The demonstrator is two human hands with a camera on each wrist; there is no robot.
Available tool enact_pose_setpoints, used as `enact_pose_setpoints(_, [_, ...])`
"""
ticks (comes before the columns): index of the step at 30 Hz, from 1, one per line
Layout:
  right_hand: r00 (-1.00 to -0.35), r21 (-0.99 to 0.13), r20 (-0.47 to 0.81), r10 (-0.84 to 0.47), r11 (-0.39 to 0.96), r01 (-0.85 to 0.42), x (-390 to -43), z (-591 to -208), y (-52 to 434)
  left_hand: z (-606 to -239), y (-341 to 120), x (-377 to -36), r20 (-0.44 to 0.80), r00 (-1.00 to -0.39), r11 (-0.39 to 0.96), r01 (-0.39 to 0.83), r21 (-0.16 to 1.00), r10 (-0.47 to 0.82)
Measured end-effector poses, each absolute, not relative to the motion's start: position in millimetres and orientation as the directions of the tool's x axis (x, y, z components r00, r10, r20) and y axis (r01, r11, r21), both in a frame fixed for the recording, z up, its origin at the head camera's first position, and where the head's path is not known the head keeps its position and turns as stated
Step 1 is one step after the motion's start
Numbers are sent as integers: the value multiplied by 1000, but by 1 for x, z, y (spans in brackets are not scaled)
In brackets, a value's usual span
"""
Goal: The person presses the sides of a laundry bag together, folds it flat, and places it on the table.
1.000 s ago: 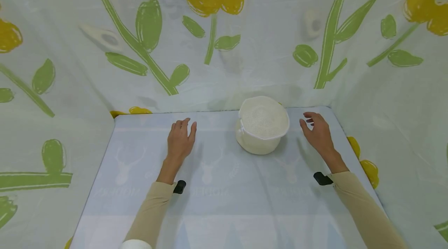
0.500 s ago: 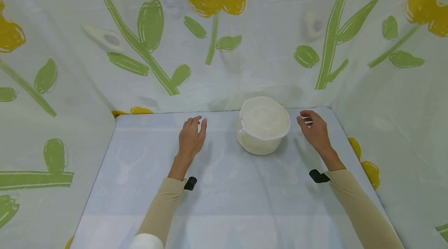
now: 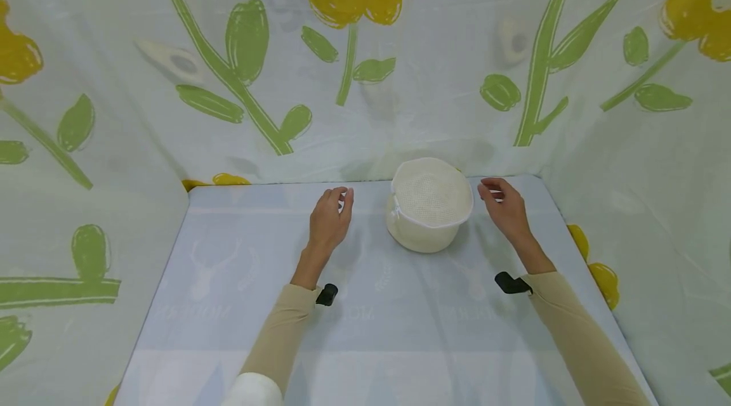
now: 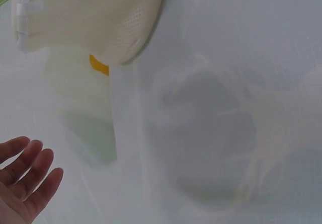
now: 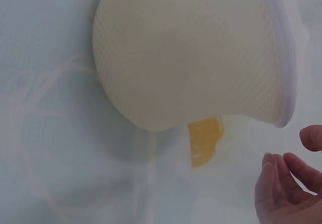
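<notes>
A cream mesh laundry bag (image 3: 425, 235), round and standing upright, sits near the far edge of the table. Its white zipped rim (image 5: 289, 58) faces up, and a zipper pull (image 4: 22, 10) shows in the left wrist view. To the left of the bag hovers my left hand (image 3: 330, 219), fingers loosely bent and holding nothing. My right hand (image 3: 507, 208) is close to the bag's right side, thumb and fingers relaxed and slightly curved. A small gap separates it from the rim. Neither hand touches the bag.
A pale blue-grey cloth with faint deer prints covers the table (image 3: 228, 330). Hanging curtains (image 3: 434, 76) with yellow flowers and green leaves enclose the back and both sides. Dark wrist cameras (image 3: 327, 295) sit at the cuffs of both beige sleeves (image 3: 280, 330).
My left hand has moved right, toward the bag. The right hand has shifted a little left, nearer to the bag. The bag has stayed in place.
</notes>
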State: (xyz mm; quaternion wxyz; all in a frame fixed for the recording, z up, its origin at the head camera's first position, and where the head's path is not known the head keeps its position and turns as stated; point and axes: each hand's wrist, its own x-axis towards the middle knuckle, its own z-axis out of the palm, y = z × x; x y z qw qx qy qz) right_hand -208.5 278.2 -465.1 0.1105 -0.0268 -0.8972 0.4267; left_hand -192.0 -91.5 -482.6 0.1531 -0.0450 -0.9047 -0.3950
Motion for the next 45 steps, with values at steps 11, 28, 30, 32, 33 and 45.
enact_pose_setpoints(11, [-988,-827,59,140,561,30,-212,-465,273,-482,-64,-198,284,-958,598,205,775,-39])
enact_pose_setpoints(28, [-994,-845,0,109,532,58,-211,-466,263,-480,-31,-201,185,-982,405,185,895,38])
enact_pose_setpoints(30, [-995,-841,-3,104,537,58,-211,-466,262,-480,-30,-201,165,-985,375,169,912,41])
enact_pose_setpoints(32, [-995,-843,-7,97,535,58,-210,-465,262,-479,-28,-201,142,-989,344,150,927,47])
enact_pose_setpoints(33, [-996,-845,-12,93,531,60,-210,-464,262,-479,-28,-201,131,-990,330,139,934,47])
enact_pose_setpoints(45, [-997,-891,-43,70,448,70,-207,-458,261,-470,-27,-196,-31,-1000,216,-29,976,3])
